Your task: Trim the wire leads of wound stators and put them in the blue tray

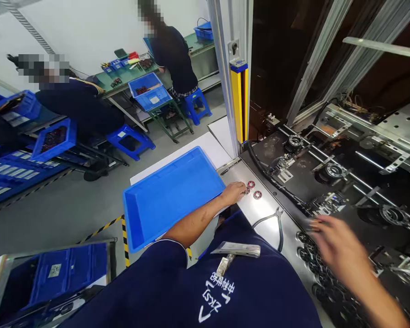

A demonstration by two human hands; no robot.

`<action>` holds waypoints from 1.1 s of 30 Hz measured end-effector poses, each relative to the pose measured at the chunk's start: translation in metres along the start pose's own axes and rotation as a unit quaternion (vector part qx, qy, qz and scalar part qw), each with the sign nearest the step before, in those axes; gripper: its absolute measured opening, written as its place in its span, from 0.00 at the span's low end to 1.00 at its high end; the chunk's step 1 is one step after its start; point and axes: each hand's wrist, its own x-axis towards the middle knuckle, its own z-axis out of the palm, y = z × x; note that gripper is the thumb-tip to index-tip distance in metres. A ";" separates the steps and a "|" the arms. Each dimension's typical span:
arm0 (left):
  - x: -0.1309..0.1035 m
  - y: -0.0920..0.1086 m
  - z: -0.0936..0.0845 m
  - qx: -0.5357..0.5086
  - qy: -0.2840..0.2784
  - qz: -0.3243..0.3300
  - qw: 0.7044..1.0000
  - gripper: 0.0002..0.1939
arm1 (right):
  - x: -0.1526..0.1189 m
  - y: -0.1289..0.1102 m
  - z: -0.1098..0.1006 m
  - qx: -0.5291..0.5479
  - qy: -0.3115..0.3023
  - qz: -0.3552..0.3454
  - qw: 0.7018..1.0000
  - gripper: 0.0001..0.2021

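Note:
My left hand (233,193) reaches onto the metal worktop, with its fingers closed on the edge of a small round part. Close beside it lie two more round parts, one red-and-silver part (250,184) and another red-and-silver part (257,195); they look like small wound motor cores. Smeared by motion, my right hand (335,241) hovers at the machine's front edge, near several dark round parts (309,255); whether it holds anything is hidden by the blur. Between the hands rest pliers (279,223) with dark handles on the worktop.
A large blue tray (126,218) stands left of my forearm. On the right is a machine (275,193) with rails and round fixtures. A yellow post (239,105) rises at the worktop's far end. Two people sit at benches beyond, beside blue stools (196,105) and bins.

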 end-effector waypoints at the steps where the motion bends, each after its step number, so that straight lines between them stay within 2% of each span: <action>1: -0.002 -0.002 0.002 -0.004 0.014 0.002 1.000 0.16 | 0.009 -0.016 0.036 0.002 -0.024 -0.030 0.999 0.12; 3: -0.008 -0.006 0.004 -0.015 0.047 0.003 0.999 0.15 | 0.030 -0.042 0.108 -0.008 -0.065 -0.059 0.996 0.08; 5: -0.019 -0.008 0.006 -0.031 0.090 0.001 0.995 0.15 | 0.048 -0.057 0.163 -0.031 -0.089 -0.052 0.994 0.07; 6: -0.025 -0.008 0.007 -0.041 0.113 -0.001 0.993 0.14 | 0.055 -0.061 0.181 -0.044 -0.096 -0.043 0.993 0.08; 8: -0.040 -0.005 0.007 -0.067 0.158 -0.004 0.985 0.14 | 0.058 -0.060 0.197 -0.067 -0.101 -0.025 0.992 0.11; 10: -0.053 0.002 0.006 -0.098 0.196 -0.002 0.976 0.13 | 0.046 -0.054 0.189 -0.086 -0.095 -0.012 0.992 0.13; 12: -0.064 0.013 0.004 -0.130 0.221 0.009 0.966 0.13 | 0.018 -0.048 0.163 -0.103 -0.075 0.002 0.992 0.13; 14: -0.069 0.028 0.003 -0.159 0.234 0.028 0.959 0.12 | -0.022 -0.045 0.131 -0.125 -0.043 0.025 0.991 0.12; 17: -0.065 0.055 0.002 -0.199 0.230 0.064 0.951 0.10 | -0.083 -0.044 0.091 -0.166 0.007 0.069 0.984 0.11; 20: -0.050 0.083 0.004 -0.233 0.201 0.102 0.946 0.09 | -0.119 -0.046 0.080 -0.203 0.019 0.102 0.974 0.11; 23: -0.034 0.107 0.005 -0.262 0.152 0.142 0.942 0.09 | -0.126 -0.048 0.088 -0.217 0.007 0.121 0.969 0.10; 27: -0.026 0.127 0.003 -0.297 0.078 0.169 0.937 0.08 | -0.116 -0.050 0.091 -0.212 -0.011 0.127 0.969 0.10; 30: -0.030 0.133 0.000 -0.328 0.032 0.148 0.932 0.08 | -0.108 -0.048 0.085 -0.197 -0.031 0.114 0.973 0.08; 33: -0.037 0.135 0.001 -0.370 -0.018 0.097 0.924 0.08 | -0.099 -0.043 0.080 -0.168 -0.041 0.083 0.981 0.07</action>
